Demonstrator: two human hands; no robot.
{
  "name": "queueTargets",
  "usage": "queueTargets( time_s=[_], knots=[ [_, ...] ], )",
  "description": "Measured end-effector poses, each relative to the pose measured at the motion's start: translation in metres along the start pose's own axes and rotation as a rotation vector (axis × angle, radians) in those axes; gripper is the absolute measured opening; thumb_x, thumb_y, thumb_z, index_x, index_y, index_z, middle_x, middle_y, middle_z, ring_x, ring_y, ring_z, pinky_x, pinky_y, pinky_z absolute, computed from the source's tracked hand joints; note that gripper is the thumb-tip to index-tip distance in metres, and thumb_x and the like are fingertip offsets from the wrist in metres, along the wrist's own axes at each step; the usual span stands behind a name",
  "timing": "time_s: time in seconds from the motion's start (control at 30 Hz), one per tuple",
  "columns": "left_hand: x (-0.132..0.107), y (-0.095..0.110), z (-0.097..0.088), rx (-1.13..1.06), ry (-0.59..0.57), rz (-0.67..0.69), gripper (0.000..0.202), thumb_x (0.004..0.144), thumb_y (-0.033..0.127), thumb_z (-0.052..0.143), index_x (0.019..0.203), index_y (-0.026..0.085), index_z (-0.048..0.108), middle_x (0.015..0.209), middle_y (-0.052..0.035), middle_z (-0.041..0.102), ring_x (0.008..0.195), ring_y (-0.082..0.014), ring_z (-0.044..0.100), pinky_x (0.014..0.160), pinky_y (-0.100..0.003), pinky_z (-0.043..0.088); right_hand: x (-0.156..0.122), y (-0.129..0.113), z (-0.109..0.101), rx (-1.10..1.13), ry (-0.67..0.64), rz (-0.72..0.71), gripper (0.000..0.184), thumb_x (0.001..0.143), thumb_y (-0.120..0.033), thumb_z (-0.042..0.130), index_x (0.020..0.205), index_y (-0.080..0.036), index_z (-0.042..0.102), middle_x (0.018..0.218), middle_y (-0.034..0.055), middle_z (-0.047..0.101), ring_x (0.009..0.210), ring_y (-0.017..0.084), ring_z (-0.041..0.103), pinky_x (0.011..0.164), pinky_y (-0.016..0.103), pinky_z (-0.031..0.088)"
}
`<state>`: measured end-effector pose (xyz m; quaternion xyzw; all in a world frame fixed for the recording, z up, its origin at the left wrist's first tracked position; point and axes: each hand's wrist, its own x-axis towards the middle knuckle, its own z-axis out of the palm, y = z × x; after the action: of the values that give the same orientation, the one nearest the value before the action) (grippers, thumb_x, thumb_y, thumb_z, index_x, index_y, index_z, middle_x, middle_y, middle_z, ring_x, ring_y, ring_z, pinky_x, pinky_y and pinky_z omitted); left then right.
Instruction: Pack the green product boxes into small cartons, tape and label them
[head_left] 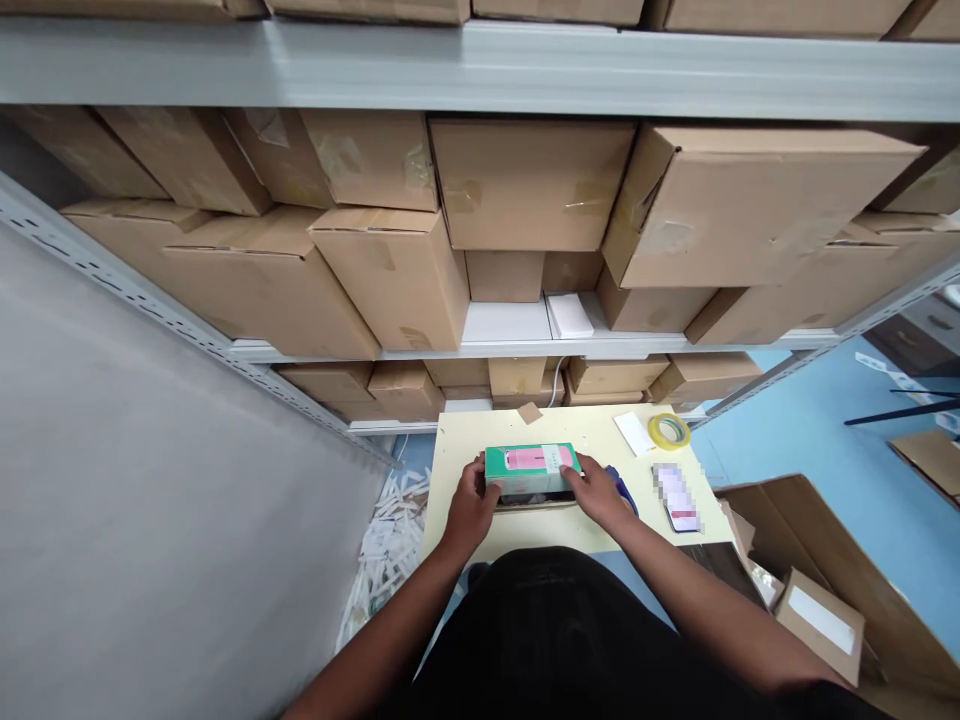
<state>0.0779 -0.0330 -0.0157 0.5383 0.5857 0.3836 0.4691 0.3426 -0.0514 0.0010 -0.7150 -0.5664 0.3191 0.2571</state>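
A small green box with a pink picture on its top (532, 463) lies on a pale yellow table (559, 425) in front of me. My left hand (471, 495) grips its left end with fingers curled around it. My right hand (600, 490) grips its right end the same way. Under the box I see a dark edge of something, but I cannot make out what it is.
On the table lie a roll of yellow tape (670, 431), a white slip (634, 433) and a phone (677, 496). Grey shelves (480, 70) packed with cardboard boxes (529, 180) rise behind. Open cartons (817, 610) stand at the right, white scraps (386, 545) litter the floor at left.
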Motion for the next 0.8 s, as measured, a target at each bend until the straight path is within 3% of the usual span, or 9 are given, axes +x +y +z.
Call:
queueTargets(
  time_s=[0.1,0.23,0.4,0.53,0.63,0.73,0.8],
  knots=[
    [0.002,-0.007,0.000,0.211,0.045,0.053,0.033,0.085,0.035,0.063,0.113,0.018,0.063,0.117,-0.0108,0.070,0.108,-0.0262,0.066,0.096,-0.040,0.050,0.003,0.011,0.013,-0.062,-0.026,-0.096,0.033,0.093,-0.035,0.053,0.117,-0.020,0.068,0.117,0.0105,0.068,0.112,0.027,0.061,0.098,0.034,0.045],
    [0.004,-0.016,-0.001,0.427,0.003,0.083,0.022,0.092,0.038,0.056,0.097,0.020,0.068,0.098,-0.0071,0.070,0.097,-0.0251,0.064,0.090,-0.039,0.049,0.003,0.028,0.026,-0.160,-0.046,-0.050,0.029,0.090,-0.028,0.057,0.113,-0.017,0.070,0.115,0.0121,0.068,0.108,0.026,0.062,0.094,0.032,0.044],
    [0.011,-0.032,-0.001,0.612,0.002,0.082,0.009,0.081,0.018,0.063,0.084,0.019,0.072,0.092,-0.0068,0.062,0.094,-0.0247,0.060,0.096,-0.042,0.046,0.005,0.034,0.032,-0.334,-0.083,-0.037,0.027,0.086,-0.029,0.063,0.108,-0.014,0.070,0.109,0.0143,0.069,0.104,0.028,0.062,0.089,0.034,0.045],
    [0.013,-0.045,-0.005,0.527,0.045,0.141,0.016,0.078,0.015,0.063,0.092,0.019,0.070,0.103,-0.0074,0.059,0.101,-0.0239,0.059,0.100,-0.043,0.047,0.004,0.036,0.023,-0.304,-0.031,-0.142,0.020,0.084,-0.026,0.063,0.101,-0.018,0.068,0.107,0.0103,0.066,0.106,0.025,0.059,0.094,0.033,0.044],
    [0.008,-0.053,-0.010,0.405,0.115,0.157,0.029,0.077,0.020,0.067,0.106,0.021,0.067,0.118,-0.0094,0.057,0.115,-0.0268,0.056,0.103,-0.045,0.048,-0.004,0.050,0.011,-0.275,0.096,-0.110,0.027,0.084,-0.028,0.062,0.109,-0.018,0.066,0.109,0.0111,0.064,0.109,0.027,0.058,0.099,0.037,0.044],
    [0.005,-0.062,-0.012,0.160,0.142,-0.064,0.060,0.074,0.029,0.073,0.131,0.021,0.056,0.134,-0.0142,0.054,0.118,-0.0276,0.060,0.097,-0.042,0.054,-0.017,0.070,0.008,-0.149,0.152,0.097,0.032,0.080,-0.039,0.065,0.105,-0.020,0.065,0.106,0.0103,0.065,0.105,0.028,0.061,0.097,0.041,0.047],
    [0.004,-0.069,-0.011,-0.030,0.048,-0.281,0.067,0.075,0.034,0.076,0.136,0.021,0.052,0.141,-0.0166,0.054,0.116,-0.0269,0.064,0.091,-0.038,0.056,-0.024,0.080,0.014,0.054,0.040,0.311,0.035,0.079,-0.050,0.066,0.098,-0.021,0.064,0.098,0.0077,0.068,0.094,0.027,0.065,0.086,0.040,0.053]
  ],
)
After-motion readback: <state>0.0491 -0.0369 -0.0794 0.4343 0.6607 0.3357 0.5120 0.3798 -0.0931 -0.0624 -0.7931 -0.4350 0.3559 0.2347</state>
